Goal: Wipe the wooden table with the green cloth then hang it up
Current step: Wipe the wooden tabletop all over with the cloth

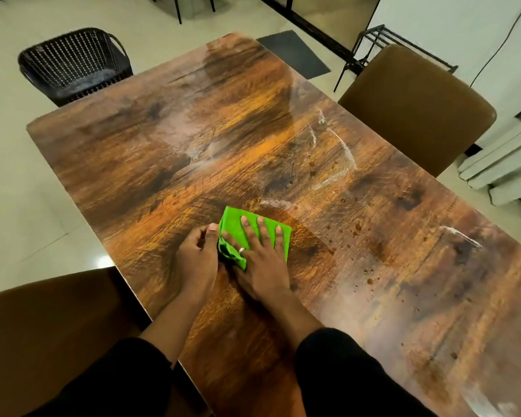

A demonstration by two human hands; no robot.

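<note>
On the near-middle of the table: green cloth (254, 228) sits folded flat on the wooden table (133, 152), right in front of me.
Right hand: my right hand (260, 254) is spread open, palm down, fingers splayed over the cloth, pressing it to the wood. Not gripping, just pinning it.
Left hand: my left hand (197, 254) is loosely curled at the cloth's left edge, thumb touching the bunched corner. Can't tell if it's actually pinching the fabric or only steadying it.
Mess left: brown drips (358, 225) and white smears (343, 152) are all off to the right and further back, so I'd say plenty of wiping is still to go.
Risk 1: a flat palm with no grip means the cloth could bunch up or slide out from under me on a long stroke.
Risk 2: dragging through those drips might just smear them wider.
Risk 3: that brown chair (415, 109) is tucked against the far edge, so pushing crumbs that way could land them on the seat.
</note>
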